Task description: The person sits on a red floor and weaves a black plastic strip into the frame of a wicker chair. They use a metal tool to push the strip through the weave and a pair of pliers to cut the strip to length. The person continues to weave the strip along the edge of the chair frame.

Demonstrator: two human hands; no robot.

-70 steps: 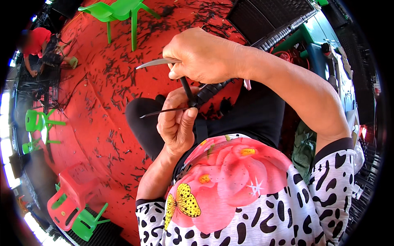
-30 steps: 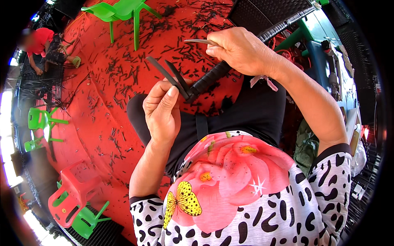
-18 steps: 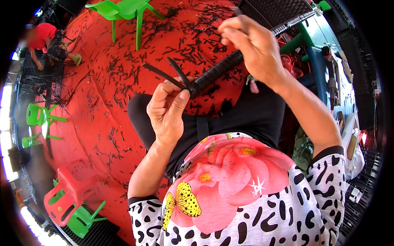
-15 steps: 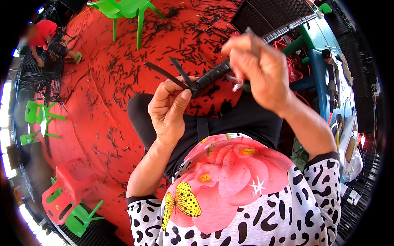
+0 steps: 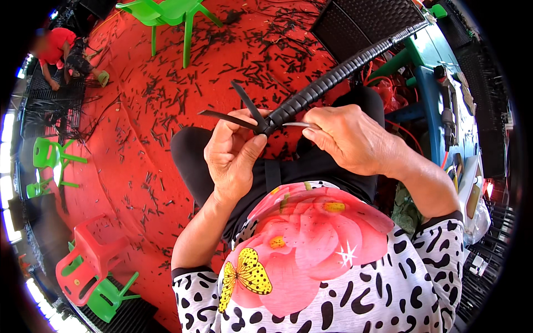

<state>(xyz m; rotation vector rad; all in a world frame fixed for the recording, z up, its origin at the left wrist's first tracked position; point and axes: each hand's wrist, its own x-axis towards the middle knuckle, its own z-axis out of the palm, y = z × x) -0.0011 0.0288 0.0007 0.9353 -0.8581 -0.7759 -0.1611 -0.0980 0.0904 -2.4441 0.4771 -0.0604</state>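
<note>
Two hands at the near end of a black wrapped pole, pointed metal blade close by.
The left hand (image 5: 232, 161) grasps the end of the pole (image 5: 317, 87) between thumb and fingers; two flat black strips, an upper one (image 5: 245, 97) and a lower one (image 5: 226, 117), stick out there, splayed apart. The pole slants up and away to the right, toward a dark woven panel (image 5: 369, 26). The right hand (image 5: 350, 137) is clenched around the blade (image 5: 297, 124), its tip pointing left, just beside the pole's end; whether it touches cannot be told. Black scraps litter the red floor (image 5: 125, 177). A green chair (image 5: 169, 12) stands beyond; a co-worker in a red shirt (image 5: 57, 47) bends at far left.
</note>
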